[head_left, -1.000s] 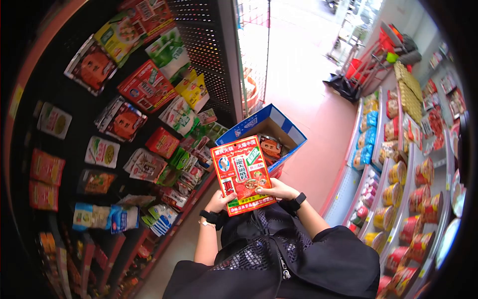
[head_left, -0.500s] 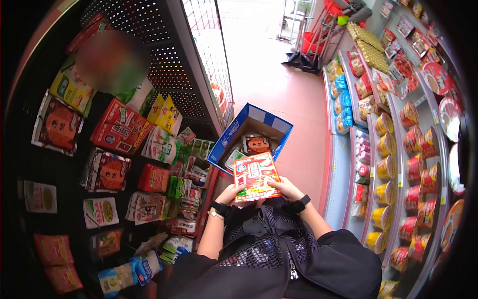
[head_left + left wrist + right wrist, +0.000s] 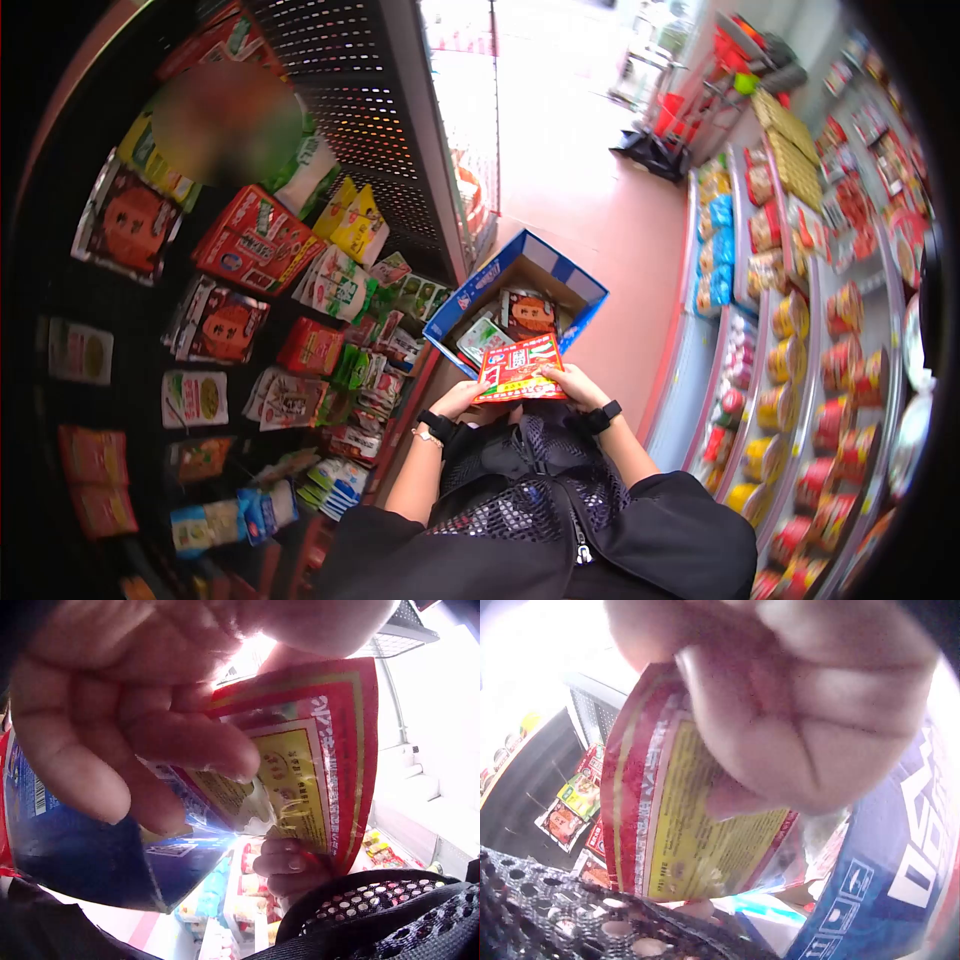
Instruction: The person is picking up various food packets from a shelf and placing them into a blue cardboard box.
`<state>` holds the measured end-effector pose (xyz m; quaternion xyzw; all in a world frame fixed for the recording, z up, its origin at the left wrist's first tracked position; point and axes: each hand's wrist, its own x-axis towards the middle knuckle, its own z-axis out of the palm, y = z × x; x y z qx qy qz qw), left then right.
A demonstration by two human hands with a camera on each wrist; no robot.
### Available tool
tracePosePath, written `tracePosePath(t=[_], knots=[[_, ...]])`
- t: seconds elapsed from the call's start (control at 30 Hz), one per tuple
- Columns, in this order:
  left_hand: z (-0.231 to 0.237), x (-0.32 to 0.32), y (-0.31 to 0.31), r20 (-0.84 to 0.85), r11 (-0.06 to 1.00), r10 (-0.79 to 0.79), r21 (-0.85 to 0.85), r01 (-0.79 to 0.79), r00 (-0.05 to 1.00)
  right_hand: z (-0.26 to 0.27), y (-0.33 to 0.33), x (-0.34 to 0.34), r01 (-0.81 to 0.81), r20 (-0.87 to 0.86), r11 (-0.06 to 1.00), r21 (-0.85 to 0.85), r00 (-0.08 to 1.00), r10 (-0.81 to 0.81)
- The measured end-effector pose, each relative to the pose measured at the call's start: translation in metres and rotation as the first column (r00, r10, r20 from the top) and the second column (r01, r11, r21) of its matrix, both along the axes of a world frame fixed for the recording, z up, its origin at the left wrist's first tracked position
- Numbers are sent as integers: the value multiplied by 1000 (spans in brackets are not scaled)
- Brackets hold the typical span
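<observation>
Both hands hold a flat red hotpot-seasoning packet with Chinese lettering, tilted away so its front looks foreshortened in the head view. My left hand pinches its left edge, and my right hand grips the right edge with the thumb on top. From the left wrist, the packet's back shows a yellow printed panel, with fingers behind it. Just beyond the packet is an open blue cardboard box, overlapped by its far edge. Inside lie a dark packet with a red picture and a white-and-green packet.
A dark rack of hanging seasoning packets stands close on the left. Shelves with instant noodle cups line the right side. A pink tiled floor runs ahead to a bright doorway, with a black dustpan and cleaning tools beside it.
The red packet has tipped from facing me to lying flatter, and sits lower against the box. More of the box's contents show. The head view swung right, then partly back.
</observation>
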<state>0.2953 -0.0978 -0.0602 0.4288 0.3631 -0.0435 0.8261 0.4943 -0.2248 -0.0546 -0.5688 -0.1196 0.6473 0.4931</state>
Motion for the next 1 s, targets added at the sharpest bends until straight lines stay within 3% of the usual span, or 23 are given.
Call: tracePosePath(t=[0.1,0.17,0.2,0.3,0.43,0.5,0.6,0.67,0.77,0.9,1.0], knots=[[-4,17,-5,-13,997,69,23,-69,998,23,27,32,-121,12,991,-54,993,121],[-13,31,-13,102,973,207,80,-215,973,26,41,51,-214,24,973,-81,976,216],[-2,36,-17,13,967,245,74,-245,970,14,47,61,-279,63,955,-97,956,286],[-14,44,-29,-25,924,375,86,-371,927,20,67,82,-432,101,885,-175,886,452],[-15,54,-53,-94,774,633,114,-623,769,-13,88,85,-498,45,858,-130,861,506],[-15,56,-63,-100,713,701,130,-689,706,-20,93,88,-590,35,792,-157,798,601],[-10,55,-72,-133,703,711,129,-699,691,-37,107,89,-702,-8,685,-195,700,714],[-17,58,-73,-241,758,652,211,-617,719,-61,108,84,-668,166,708,-230,690,705],[-22,73,-76,-288,772,633,306,-557,719,-93,109,93,-651,95,732,-200,731,675],[-32,84,-73,-316,787,615,297,-540,722,-67,112,95,-646,154,719,-257,707,690],[-31,80,-71,-308,769,639,270,-580,705,-65,119,85,-718,201,571,-399,539,818]])
